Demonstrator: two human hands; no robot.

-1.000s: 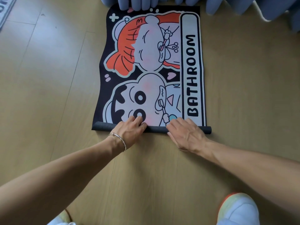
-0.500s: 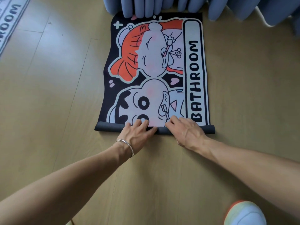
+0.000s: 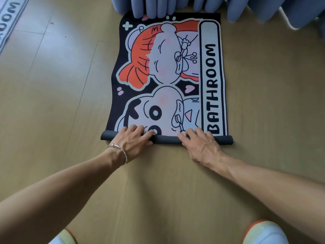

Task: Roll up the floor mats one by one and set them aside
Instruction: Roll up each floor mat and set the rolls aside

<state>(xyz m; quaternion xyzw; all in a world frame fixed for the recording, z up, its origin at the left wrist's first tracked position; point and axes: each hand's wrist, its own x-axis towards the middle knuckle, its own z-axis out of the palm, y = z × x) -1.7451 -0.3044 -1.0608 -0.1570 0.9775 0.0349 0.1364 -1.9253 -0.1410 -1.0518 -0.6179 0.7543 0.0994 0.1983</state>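
From the head camera, a printed floor mat (image 3: pixel 167 76) lies flat on the wooden floor (image 3: pixel 52 103) straight ahead of the person, with its cartoon figures and the word BATHROOM running lengthwise along its right side. Its near end is turned up into a thin dark roll (image 3: pixel 221 139) that lies crosswise on the floor. The left hand (image 3: pixel 133 140) rests on the roll left of its middle, fingers fairly straight and spread, their tips reaching over onto the printed face. The right hand (image 3: pixel 198 145) rests on the roll just right of the middle in the same way, fingers laid forward and pressing down rather than wrapped round it. The two hands are close together but not touching. A thin bracelet (image 3: pixel 121 152) circles the left wrist. The mat's far edge runs under blue rounded folds (image 3: pixel 158 6) at the top. A second mat (image 3: pixel 8 23) shows at the upper left corner, well apart. Two shoes, one (image 3: pixel 263 233) at lower right and one (image 3: pixel 59 238) at lower left, sit at the bottom edge.
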